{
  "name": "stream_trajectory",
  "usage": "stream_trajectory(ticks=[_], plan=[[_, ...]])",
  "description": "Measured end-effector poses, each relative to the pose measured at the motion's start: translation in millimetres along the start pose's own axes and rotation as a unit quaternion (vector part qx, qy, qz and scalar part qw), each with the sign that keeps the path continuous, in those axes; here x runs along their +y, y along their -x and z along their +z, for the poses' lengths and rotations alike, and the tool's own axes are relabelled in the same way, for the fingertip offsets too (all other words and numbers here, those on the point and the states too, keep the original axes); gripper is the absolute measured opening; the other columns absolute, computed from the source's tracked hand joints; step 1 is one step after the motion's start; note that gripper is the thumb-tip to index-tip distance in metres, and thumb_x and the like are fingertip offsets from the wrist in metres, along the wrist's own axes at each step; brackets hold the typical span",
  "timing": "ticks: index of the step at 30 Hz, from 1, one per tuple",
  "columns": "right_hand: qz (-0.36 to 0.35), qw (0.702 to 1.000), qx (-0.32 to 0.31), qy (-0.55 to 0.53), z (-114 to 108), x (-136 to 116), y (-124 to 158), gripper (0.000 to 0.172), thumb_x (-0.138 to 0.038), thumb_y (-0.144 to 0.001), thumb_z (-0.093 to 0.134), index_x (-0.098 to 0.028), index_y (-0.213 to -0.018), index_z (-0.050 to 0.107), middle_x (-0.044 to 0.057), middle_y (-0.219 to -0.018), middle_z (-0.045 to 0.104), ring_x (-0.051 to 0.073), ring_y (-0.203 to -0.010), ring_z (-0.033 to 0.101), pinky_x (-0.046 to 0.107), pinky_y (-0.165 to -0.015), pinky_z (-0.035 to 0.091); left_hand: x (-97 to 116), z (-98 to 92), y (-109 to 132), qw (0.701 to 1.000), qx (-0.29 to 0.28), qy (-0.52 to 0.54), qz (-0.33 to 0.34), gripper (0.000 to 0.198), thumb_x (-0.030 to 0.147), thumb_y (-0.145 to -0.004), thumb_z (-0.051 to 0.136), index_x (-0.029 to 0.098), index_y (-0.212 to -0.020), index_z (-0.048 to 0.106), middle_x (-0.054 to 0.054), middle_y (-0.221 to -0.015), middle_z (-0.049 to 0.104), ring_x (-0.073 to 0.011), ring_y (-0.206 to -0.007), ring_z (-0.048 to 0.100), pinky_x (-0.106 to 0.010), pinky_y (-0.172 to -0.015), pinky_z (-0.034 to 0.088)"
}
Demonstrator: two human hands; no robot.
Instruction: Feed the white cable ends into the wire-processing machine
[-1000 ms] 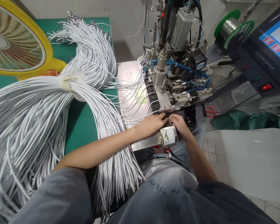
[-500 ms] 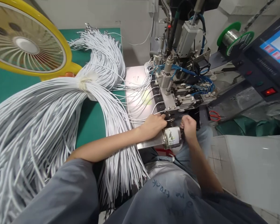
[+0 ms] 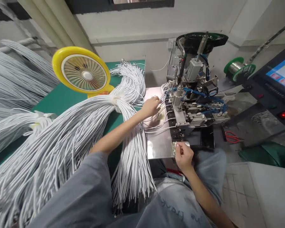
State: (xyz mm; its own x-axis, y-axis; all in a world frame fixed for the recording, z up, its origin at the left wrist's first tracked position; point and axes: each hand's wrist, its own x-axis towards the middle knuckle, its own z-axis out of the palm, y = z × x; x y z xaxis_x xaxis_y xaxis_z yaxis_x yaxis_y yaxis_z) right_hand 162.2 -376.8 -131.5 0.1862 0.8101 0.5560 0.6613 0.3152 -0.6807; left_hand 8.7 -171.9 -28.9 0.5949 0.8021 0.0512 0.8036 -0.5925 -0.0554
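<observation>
My left hand (image 3: 152,107) reaches over the metal plate (image 3: 158,145), its fingers curled down among the thin white cables (image 3: 160,125) that run into the machine. Whatever those fingers grip is hidden beneath them. My right hand (image 3: 184,155) is closed in a fist, thumb against the bent forefinger, at the front end of the machine's dark slotted track (image 3: 174,125). No object shows in that fist. Several cables lie across the plate with their ends in the track. A large tied bundle of white cables (image 3: 135,158) hangs over the table edge beside my left forearm.
A yellow fan (image 3: 86,75) stands on the green table (image 3: 61,103) behind the bundles. The machine (image 3: 192,95) has cylinders and blue tubes. To the right are a wire spool (image 3: 237,68), a control panel with a screen (image 3: 281,77), red-handled scissors (image 3: 232,137) and a dark phone-like slab (image 3: 207,137).
My left hand has moved from the track's front end back over the plate to the cables. The right fist has shifted in front of the labelled cylinder. The view now takes in more background.
</observation>
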Motion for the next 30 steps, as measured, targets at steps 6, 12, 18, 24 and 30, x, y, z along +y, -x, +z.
stream_trajectory(ticks=[6, 12, 18, 24, 30], plan=[[-0.041, 0.999, 0.015, 0.023, 2.1, 1.2, 1.7, 0.016, -0.018, -0.085, 0.047, -0.02, -0.075, 0.058, -0.003, -0.049, 0.045, 0.012, -0.043, 0.039, 0.026, -0.046, 0.031, -38.8, 27.9, -52.7, 0.999, -0.043, -0.011, -0.02, 0.065, 0.035, -0.084, 0.051, 0.005, -0.138, 0.031, -0.022, -0.144, 0.029, -0.0309, -0.129, 0.03, -0.041, -0.104, 0.026], [-0.06, 0.998, 0.017, 0.025, 4.2, 2.6, 3.5, 0.014, -0.016, -0.084, 0.048, -0.02, -0.075, 0.058, -0.003, -0.05, 0.046, 0.012, -0.043, 0.04, 0.026, -0.046, 0.032, -45.3, 41.6, -84.5, 0.998, -0.037, -0.001, -0.055, 0.058, 0.035, -0.089, 0.043, 0.001, -0.135, 0.034, -0.024, -0.14, 0.035, -0.0329, -0.127, 0.031, -0.044, -0.104, 0.022], [-0.063, 0.997, 0.02, 0.03, 4.2, 2.1, 3.3, 0.015, -0.016, -0.084, 0.047, -0.021, -0.072, 0.056, -0.003, -0.049, 0.045, 0.012, -0.041, 0.039, 0.027, -0.045, 0.033, -65.2, 50.4, -105.0, 0.998, -0.021, 0.032, -0.047, 0.055, 0.035, -0.093, 0.036, 0.005, -0.138, 0.029, -0.021, -0.141, 0.034, -0.0294, -0.128, 0.031, -0.039, -0.105, 0.022], [-0.081, 0.995, 0.026, 0.044, 4.8, 0.9, 4.2, 0.016, -0.015, -0.084, 0.048, -0.021, -0.071, 0.055, -0.003, -0.048, 0.045, 0.013, -0.041, 0.041, 0.027, -0.044, 0.032, -79.6, 59.2, -110.5, 0.996, -0.02, 0.066, -0.061, 0.052, 0.043, -0.095, 0.028, 0.008, -0.132, 0.039, -0.018, -0.136, 0.042, -0.0256, -0.123, 0.04, -0.036, -0.101, 0.031], [-0.096, 0.993, 0.044, 0.048, 7.1, 4.9, 5.5, 0.016, -0.015, -0.085, 0.049, -0.018, -0.07, 0.056, -0.005, -0.048, 0.041, 0.01, -0.042, 0.04, 0.024, -0.045, 0.032, -81.8, 64.9, -126.4, 0.99, 0.014, 0.057, -0.13, 0.046, 0.042, -0.093, 0.043, 0.014, -0.129, 0.044, -0.012, -0.131, 0.047, -0.025, -0.12, 0.045, -0.046, -0.102, 0.033]])
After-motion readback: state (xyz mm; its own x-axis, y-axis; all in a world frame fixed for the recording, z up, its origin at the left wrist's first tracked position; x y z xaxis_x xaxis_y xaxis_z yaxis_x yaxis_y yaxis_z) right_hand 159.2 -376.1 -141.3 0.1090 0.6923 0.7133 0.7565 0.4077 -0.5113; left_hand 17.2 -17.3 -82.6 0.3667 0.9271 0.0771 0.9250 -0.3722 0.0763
